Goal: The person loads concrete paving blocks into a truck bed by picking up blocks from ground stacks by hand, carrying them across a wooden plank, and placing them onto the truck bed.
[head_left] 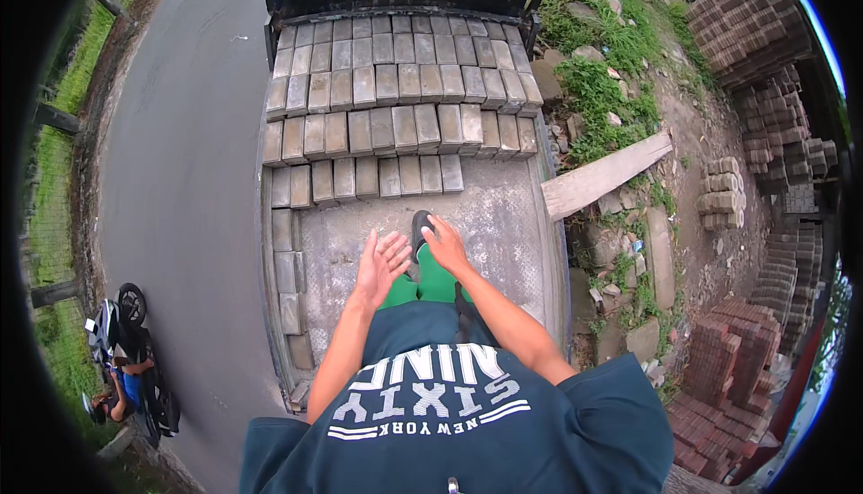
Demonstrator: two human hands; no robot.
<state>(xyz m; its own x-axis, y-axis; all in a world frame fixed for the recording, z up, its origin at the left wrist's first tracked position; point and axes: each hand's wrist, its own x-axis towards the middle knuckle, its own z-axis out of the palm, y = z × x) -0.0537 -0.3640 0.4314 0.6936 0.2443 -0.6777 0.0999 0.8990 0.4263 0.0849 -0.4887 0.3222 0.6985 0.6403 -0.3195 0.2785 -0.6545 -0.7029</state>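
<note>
My left hand (pixel 383 266) is raised in front of me, palm turned inward, fingers apart and nothing in it. Close beside it, my right hand (pixel 444 244) is also empty, its fingers stretched out and its back showing. Both hover over the bare metal truck bed (pixel 503 224) on which I stand. Ahead of them, grey concrete paving blocks (pixel 395 125) stand in stepped rows across the bed. The nearest row (pixel 378 178) reaches only part of the way across. More blocks (pixel 289 271) lie in a line along the bed's left side.
A wooden plank (pixel 608 176) slopes from the bed's right edge to the rubble-strewn bank. Stacks of reddish pavers (pixel 728 350) and other blocks (pixel 751 31) stand farther right. On the left run an asphalt road (pixel 180 179) and a motorcycle (pixel 133 350) with a rider.
</note>
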